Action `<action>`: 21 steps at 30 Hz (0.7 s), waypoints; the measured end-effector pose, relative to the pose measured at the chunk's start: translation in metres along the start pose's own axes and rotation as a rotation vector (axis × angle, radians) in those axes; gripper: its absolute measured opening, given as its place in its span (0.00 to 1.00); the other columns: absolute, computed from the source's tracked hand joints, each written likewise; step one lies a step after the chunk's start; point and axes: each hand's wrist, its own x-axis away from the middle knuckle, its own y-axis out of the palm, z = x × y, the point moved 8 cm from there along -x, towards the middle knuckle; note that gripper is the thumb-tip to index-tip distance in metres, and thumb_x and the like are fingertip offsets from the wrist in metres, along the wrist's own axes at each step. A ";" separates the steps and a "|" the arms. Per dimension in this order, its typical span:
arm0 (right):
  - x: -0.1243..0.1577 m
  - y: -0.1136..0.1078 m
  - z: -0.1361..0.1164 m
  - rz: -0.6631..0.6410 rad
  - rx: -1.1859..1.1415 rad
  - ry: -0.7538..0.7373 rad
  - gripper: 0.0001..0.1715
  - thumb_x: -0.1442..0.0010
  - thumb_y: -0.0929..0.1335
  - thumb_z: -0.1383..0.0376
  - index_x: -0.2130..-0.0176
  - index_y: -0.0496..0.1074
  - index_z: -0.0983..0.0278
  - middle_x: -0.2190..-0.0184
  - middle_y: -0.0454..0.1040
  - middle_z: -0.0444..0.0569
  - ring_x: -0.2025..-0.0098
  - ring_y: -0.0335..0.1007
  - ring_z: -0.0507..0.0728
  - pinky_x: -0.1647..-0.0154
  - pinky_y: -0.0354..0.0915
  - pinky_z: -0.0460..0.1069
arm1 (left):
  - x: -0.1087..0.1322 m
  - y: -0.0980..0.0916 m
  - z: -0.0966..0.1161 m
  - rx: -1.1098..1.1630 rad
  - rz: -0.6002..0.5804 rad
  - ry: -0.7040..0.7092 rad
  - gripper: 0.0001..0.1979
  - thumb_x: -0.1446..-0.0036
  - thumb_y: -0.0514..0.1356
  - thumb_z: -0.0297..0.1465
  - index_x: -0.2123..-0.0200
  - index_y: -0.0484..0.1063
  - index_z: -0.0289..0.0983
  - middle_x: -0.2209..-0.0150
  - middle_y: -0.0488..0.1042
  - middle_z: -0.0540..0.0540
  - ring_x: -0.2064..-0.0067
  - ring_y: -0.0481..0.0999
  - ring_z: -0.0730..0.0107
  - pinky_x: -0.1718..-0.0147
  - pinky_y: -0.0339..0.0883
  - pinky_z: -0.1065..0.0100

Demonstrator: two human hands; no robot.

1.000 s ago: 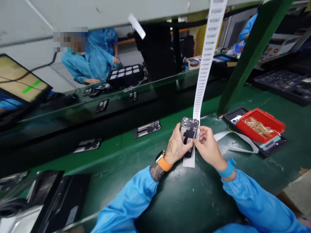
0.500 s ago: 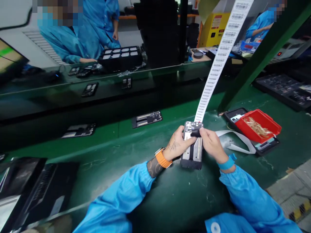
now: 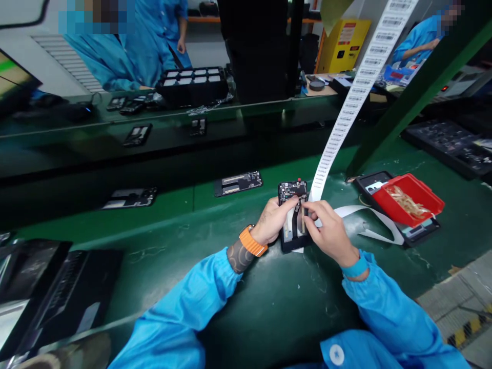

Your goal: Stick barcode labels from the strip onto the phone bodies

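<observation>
An opened phone body (image 3: 292,210) with exposed circuit parts stands tilted on the green bench. My left hand (image 3: 273,220) grips its left side, thumb on its face. My right hand (image 3: 326,231) is closed in a pinch at the phone's right edge, fingertips touching a thin gold strip there. A long white strip of barcode labels (image 3: 348,110) hangs down from above and ends just behind my right hand.
A red tray (image 3: 407,199) of small gold parts rests on a phone at the right. More opened phones (image 3: 238,183) lie on the conveyor belt (image 3: 169,169). Black trays (image 3: 194,84) and people in blue coats are beyond. A green post (image 3: 407,97) rises at right.
The phone has been raised from lying flatter to a steeper tilt and shifted slightly left. My right fingers moved from its top end to its right edge.
</observation>
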 end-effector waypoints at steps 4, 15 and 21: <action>-0.001 -0.006 -0.005 0.020 0.005 -0.015 0.10 0.34 0.64 0.70 0.55 0.70 0.60 0.62 0.72 0.50 0.60 0.71 0.58 0.57 0.69 0.53 | 0.006 0.006 -0.003 0.057 -0.022 -0.083 0.20 0.53 0.70 0.44 0.68 0.75 0.33 0.74 0.74 0.47 0.74 0.72 0.71 0.71 0.66 0.68; -0.001 -0.005 -0.007 -0.172 0.034 -0.002 0.08 0.34 0.63 0.68 0.66 0.65 0.60 0.68 0.68 0.48 0.63 0.67 0.58 0.60 0.65 0.53 | 0.018 0.029 -0.015 0.322 -0.179 -0.348 0.28 0.52 0.66 0.55 0.63 0.74 0.35 0.69 0.77 0.44 0.71 0.75 0.66 0.68 0.71 0.65; 0.001 -0.019 -0.029 -0.132 -0.269 -0.056 0.05 0.34 0.63 0.69 0.64 0.64 0.59 0.61 0.73 0.50 0.57 0.72 0.57 0.56 0.69 0.53 | 0.005 -0.001 -0.018 0.317 0.046 -0.353 0.43 0.49 0.47 0.68 0.69 0.76 0.33 0.75 0.74 0.42 0.75 0.74 0.64 0.74 0.69 0.65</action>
